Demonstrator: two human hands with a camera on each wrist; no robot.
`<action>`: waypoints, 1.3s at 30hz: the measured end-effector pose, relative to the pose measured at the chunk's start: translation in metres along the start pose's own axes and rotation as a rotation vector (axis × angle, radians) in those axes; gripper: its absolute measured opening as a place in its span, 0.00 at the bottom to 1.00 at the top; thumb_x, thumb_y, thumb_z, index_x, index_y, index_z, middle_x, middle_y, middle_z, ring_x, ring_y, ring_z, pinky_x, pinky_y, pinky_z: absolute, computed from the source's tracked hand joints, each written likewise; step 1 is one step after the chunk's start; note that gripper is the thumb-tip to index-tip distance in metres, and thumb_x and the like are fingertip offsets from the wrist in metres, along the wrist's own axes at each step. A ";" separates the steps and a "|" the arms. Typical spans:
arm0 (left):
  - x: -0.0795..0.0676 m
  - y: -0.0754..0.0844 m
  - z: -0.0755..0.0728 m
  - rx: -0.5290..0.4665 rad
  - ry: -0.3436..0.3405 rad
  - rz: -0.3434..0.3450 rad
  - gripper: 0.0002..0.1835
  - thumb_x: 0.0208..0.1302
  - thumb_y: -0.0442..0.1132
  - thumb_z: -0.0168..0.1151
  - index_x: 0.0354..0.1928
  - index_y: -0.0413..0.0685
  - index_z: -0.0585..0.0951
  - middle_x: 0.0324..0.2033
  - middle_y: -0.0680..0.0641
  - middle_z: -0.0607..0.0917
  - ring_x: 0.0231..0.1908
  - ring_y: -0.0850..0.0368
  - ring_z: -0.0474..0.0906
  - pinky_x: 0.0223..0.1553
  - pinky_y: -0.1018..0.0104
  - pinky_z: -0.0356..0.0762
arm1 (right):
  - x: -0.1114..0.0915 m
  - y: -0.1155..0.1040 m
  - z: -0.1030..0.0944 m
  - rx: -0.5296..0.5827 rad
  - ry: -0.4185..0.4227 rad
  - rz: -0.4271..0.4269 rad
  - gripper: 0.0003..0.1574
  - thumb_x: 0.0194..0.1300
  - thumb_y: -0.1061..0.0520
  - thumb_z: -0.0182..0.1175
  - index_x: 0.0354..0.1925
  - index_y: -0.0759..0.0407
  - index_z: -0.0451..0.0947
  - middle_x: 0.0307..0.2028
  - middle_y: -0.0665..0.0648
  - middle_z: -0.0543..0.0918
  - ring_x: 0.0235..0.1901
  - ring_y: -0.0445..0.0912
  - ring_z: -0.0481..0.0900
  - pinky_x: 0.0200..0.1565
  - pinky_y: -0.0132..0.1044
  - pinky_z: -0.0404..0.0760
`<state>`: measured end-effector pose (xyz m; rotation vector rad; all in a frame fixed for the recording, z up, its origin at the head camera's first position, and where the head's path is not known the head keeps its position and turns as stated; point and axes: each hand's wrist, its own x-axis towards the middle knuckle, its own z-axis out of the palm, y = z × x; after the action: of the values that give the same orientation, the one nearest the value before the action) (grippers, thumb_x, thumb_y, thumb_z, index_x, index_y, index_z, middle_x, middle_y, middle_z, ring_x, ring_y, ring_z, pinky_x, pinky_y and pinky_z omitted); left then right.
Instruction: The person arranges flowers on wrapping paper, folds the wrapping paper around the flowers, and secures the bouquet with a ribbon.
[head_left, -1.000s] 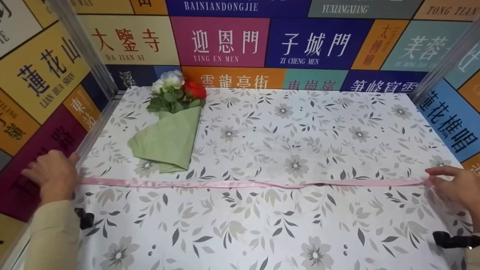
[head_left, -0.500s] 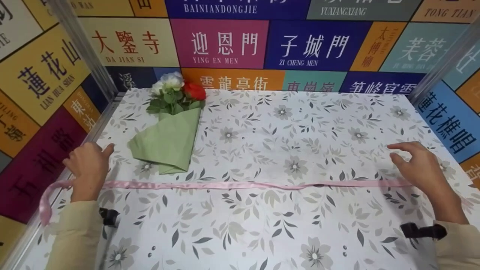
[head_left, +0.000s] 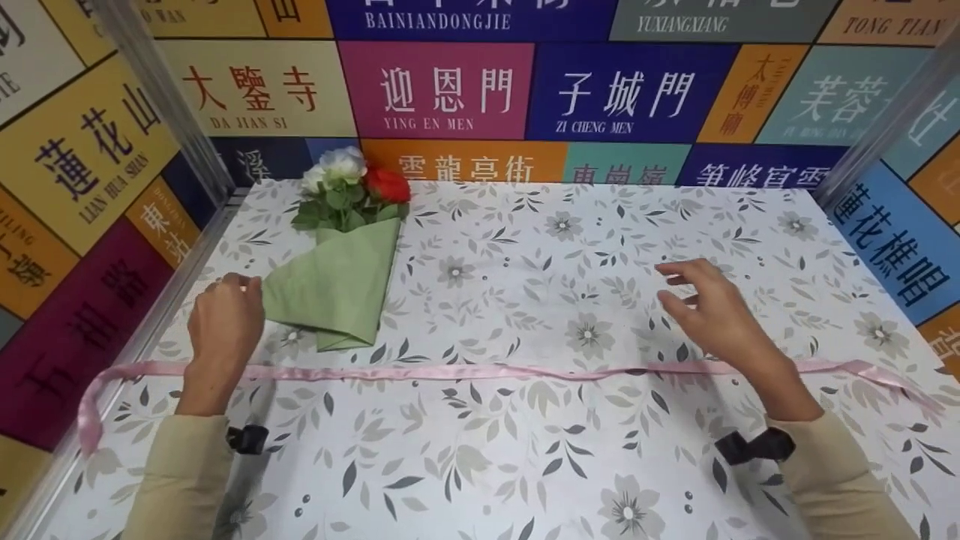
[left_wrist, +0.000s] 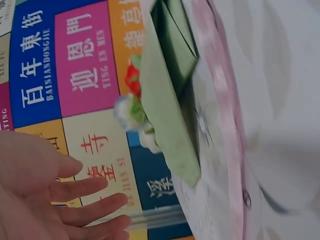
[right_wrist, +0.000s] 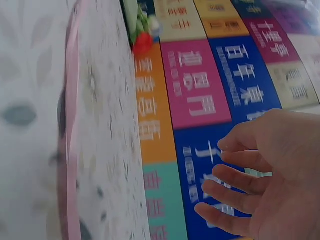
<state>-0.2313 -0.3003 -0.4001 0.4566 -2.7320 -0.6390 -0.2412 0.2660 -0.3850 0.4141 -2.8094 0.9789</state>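
Observation:
A bouquet wrapped in light green paper [head_left: 337, 285] lies at the back left of the table, with a white flower [head_left: 343, 166] and a red flower [head_left: 388, 185] at its top. Just left of the wrap is my left hand [head_left: 226, 319], its fingers relaxed and holding nothing, as the left wrist view shows. Across the table's width runs a pink ribbon [head_left: 450, 371], laid nearly straight, passing beneath both forearms. My right hand [head_left: 709, 311] hovers right of centre behind the ribbon, fingers loosely bent with nothing in them.
A white tablecloth [head_left: 525, 450] with grey flowers and leaves covers the table. Walls with coloured panels of characters [head_left: 442, 90] stand behind and at both sides. The ribbon's left end hangs near the left edge; its other end lies at the far right.
Both hands have let go of the ribbon's ends and moved inward and away from me, the left toward the bouquet, the right toward the middle. Ribbon and bouquet stay in place.

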 end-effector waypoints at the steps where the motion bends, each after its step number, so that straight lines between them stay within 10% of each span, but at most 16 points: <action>1: -0.001 0.003 0.000 -0.038 -0.017 0.002 0.23 0.78 0.45 0.47 0.55 0.30 0.79 0.48 0.24 0.81 0.50 0.25 0.77 0.48 0.34 0.74 | 0.003 -0.006 0.006 0.034 -0.021 -0.003 0.26 0.73 0.61 0.56 0.66 0.65 0.71 0.60 0.67 0.75 0.60 0.63 0.75 0.56 0.59 0.79; 19: -0.007 0.024 0.027 -0.195 -0.152 0.072 0.37 0.71 0.56 0.59 0.68 0.32 0.69 0.59 0.25 0.76 0.57 0.28 0.75 0.55 0.35 0.74 | 0.052 -0.088 0.111 0.677 -0.259 0.056 0.24 0.76 0.58 0.54 0.66 0.64 0.71 0.65 0.66 0.75 0.63 0.57 0.77 0.58 0.45 0.82; 39: 0.005 0.021 0.048 -0.349 -0.293 0.122 0.25 0.72 0.42 0.58 0.65 0.33 0.74 0.61 0.25 0.75 0.59 0.32 0.77 0.57 0.42 0.78 | 0.102 -0.156 0.214 0.889 -0.473 0.164 0.34 0.73 0.61 0.55 0.72 0.69 0.60 0.72 0.69 0.65 0.67 0.61 0.71 0.67 0.50 0.74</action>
<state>-0.2575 -0.2659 -0.4307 0.1192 -2.7963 -1.2023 -0.2998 -0.0062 -0.4379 0.5574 -2.6136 2.4366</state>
